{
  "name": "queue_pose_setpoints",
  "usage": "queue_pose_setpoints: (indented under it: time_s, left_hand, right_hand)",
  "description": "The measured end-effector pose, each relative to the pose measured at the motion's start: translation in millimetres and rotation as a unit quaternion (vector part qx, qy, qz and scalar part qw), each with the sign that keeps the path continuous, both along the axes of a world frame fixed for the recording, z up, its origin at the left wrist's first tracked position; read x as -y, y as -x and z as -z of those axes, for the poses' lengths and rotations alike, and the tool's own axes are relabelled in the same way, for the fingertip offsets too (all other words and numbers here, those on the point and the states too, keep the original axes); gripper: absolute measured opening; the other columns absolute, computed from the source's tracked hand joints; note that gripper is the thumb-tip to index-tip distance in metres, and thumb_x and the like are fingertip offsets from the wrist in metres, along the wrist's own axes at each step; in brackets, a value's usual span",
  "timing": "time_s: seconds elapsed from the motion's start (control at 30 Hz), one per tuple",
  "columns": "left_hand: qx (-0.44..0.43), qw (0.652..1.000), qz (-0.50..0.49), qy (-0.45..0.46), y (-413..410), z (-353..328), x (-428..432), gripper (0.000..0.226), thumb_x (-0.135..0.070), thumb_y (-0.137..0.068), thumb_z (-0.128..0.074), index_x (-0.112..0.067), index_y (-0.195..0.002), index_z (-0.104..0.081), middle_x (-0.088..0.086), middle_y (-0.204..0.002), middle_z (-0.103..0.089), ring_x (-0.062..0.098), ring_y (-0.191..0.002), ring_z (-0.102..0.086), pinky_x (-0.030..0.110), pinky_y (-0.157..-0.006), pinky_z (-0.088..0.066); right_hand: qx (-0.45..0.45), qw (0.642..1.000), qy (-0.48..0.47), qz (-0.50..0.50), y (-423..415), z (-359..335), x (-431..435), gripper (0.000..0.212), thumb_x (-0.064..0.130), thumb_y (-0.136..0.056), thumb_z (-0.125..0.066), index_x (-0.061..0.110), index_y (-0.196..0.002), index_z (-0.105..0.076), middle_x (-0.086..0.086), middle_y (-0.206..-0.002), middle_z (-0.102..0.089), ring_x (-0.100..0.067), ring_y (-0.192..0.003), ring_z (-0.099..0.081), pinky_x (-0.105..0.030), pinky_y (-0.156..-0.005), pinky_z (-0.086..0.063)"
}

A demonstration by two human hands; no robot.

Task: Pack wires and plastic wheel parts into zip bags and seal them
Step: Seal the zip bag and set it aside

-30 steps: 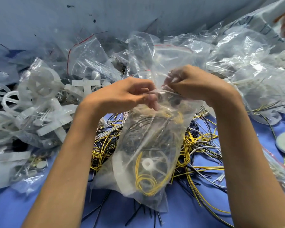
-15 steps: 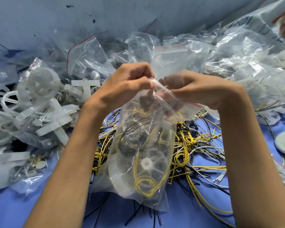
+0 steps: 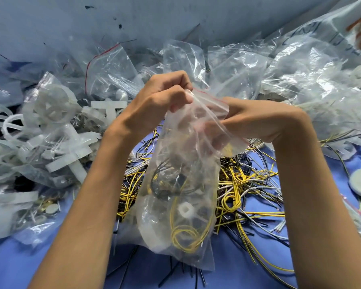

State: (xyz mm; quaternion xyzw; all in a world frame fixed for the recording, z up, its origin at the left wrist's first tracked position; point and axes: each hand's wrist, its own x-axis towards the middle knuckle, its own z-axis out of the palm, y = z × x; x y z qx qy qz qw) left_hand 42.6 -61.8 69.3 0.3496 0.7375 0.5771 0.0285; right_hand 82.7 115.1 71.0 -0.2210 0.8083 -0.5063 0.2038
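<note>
- Zip bag (image 3: 181,184): soft, slippery film, light; wires + wheel weigh the bottom.
- Left hand (image 3: 163,97) & right hand (image 3: 244,119) both pinch its red-striped top; best hold there.

Your left hand (image 3: 165,97) sits a little higher than your right hand (image 3: 252,119), with its fingers curled tight and the thumb pressed against them, pinching the top corner of the zip bag (image 3: 181,195). Your right hand grips the bag's mouth edge just beside it, its curled fingers showing only dimly through the plastic. Your left forearm (image 3: 88,205) and right forearm (image 3: 313,195) are bare, come up from the lower corners and lean in toward each other.
</note>
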Motion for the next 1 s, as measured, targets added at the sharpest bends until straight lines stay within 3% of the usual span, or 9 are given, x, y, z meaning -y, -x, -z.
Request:
queue_pose_setpoints:
  time_s: [0.13, 0.23, 0.3, 0.47, 0.6, 0.67, 0.8, 0.87, 1.0]
  left_hand:
    - [0.01, 1.0, 0.013, -0.021, 0, -3, 1, 0.011, -0.016, -0.058, -0.051, -0.012, -0.065, -0.043, 0.002, -0.058, -0.036, 0.008, -0.052, -0.033, 0.02, -0.052, -0.028]
    - [0.007, 1.0, 0.015, -0.01, 0, -2, 1, 0.006, -0.011, -0.062, -0.048, -0.01, -0.065, -0.043, 0.001, -0.057, -0.036, 0.006, -0.052, -0.034, 0.018, -0.051, -0.029]
    - [0.003, 1.0, 0.013, 0.006, -1, -1, 0, 0.003, -0.01, -0.064, -0.045, -0.012, -0.064, -0.044, 0.003, -0.058, -0.035, 0.005, -0.052, -0.034, 0.016, -0.052, -0.03]
    - [0.01, 1.0, 0.011, -0.014, 0, -2, 1, 0.006, -0.015, -0.06, -0.051, -0.015, -0.063, -0.045, -0.007, -0.052, -0.038, 0.006, -0.052, -0.034, 0.018, -0.05, -0.029]
    - [0.013, 0.999, 0.029, -0.031, 0, -4, 3, 0.013, -0.02, -0.055, -0.053, -0.016, -0.063, -0.043, -0.007, -0.054, -0.038, 0.008, -0.053, -0.033, 0.021, -0.05, -0.027]
    - [0.013, 0.999, 0.035, -0.028, -1, -4, 2, 0.012, -0.019, -0.054, -0.053, -0.017, -0.061, -0.043, -0.006, -0.055, -0.038, 0.007, -0.052, -0.033, 0.019, -0.049, -0.027]
    - [0.014, 1.0, 0.02, -0.004, -1, -2, -1, 0.008, -0.009, -0.064, -0.048, -0.015, -0.059, -0.044, 0.003, -0.06, -0.038, 0.008, -0.055, -0.035, 0.019, -0.052, -0.029]
    - [0.017, 1.0, 0.025, 0.007, -1, -1, -1, 0.006, -0.01, -0.066, -0.047, -0.012, -0.062, -0.044, 0.003, -0.059, -0.041, 0.008, -0.055, -0.038, 0.018, -0.054, -0.031]
    - [0.023, 0.999, 0.042, 0.008, -1, 0, -1, 0.006, -0.009, -0.071, -0.047, -0.01, -0.065, -0.044, -0.006, -0.052, -0.051, 0.008, -0.053, -0.044, 0.015, -0.056, -0.037]
  right_hand:
    - [0.035, 0.992, 0.115, -0.041, -8, -6, 0, 0.011, 0.013, -0.075, -0.065, 0.008, -0.084, -0.064, 0.002, -0.075, -0.066, -0.01, -0.067, -0.064, -0.022, -0.059, -0.054]
    - [-0.012, 1.0, -0.029, 0.003, -5, -7, -2, 0.033, 0.019, -0.068, -0.08, -0.005, -0.084, -0.063, -0.006, -0.072, -0.067, -0.015, -0.065, -0.064, -0.022, -0.057, -0.053]
    - [-0.028, 0.992, -0.127, 0.009, -4, -7, -1, 0.048, 0.037, -0.057, -0.08, 0.003, -0.088, -0.067, -0.009, -0.08, -0.071, -0.014, -0.07, -0.065, -0.024, -0.06, -0.052]
    - [-0.044, 0.999, -0.015, -0.017, -11, -11, 2, 0.02, 0.016, -0.066, -0.074, 0.031, -0.079, -0.073, 0.013, -0.078, -0.067, -0.001, -0.068, -0.058, -0.013, -0.061, -0.051]
    - [-0.028, 0.996, 0.076, -0.028, -18, -13, -2, 0.026, 0.007, -0.067, -0.064, 0.031, -0.066, -0.074, 0.018, -0.06, -0.065, 0.006, -0.053, -0.057, -0.01, -0.051, -0.048]
    - [-0.04, 0.998, -0.008, -0.049, -13, -13, 0, 0.009, 0.011, -0.071, -0.07, 0.018, -0.067, -0.073, 0.011, -0.06, -0.064, -0.001, -0.055, -0.058, -0.016, -0.053, -0.048]
    - [-0.106, 0.948, -0.298, -0.043, 2, -7, 6, 0.02, 0.023, -0.082, -0.071, 0.006, -0.088, -0.06, -0.006, -0.078, -0.055, -0.018, -0.071, -0.047, -0.033, -0.064, -0.041]
    - [-0.098, 0.956, -0.272, -0.041, 2, -7, 11, 0.023, 0.016, -0.083, -0.069, 0.005, -0.097, -0.056, -0.005, -0.085, -0.055, -0.014, -0.075, -0.048, -0.035, -0.069, -0.044]
    - [-0.044, 0.989, -0.133, -0.046, -2, -9, 8, 0.038, 0.011, -0.069, -0.079, 0.001, -0.102, -0.064, -0.021, -0.092, -0.065, -0.035, -0.074, -0.059, -0.043, -0.072, -0.052]
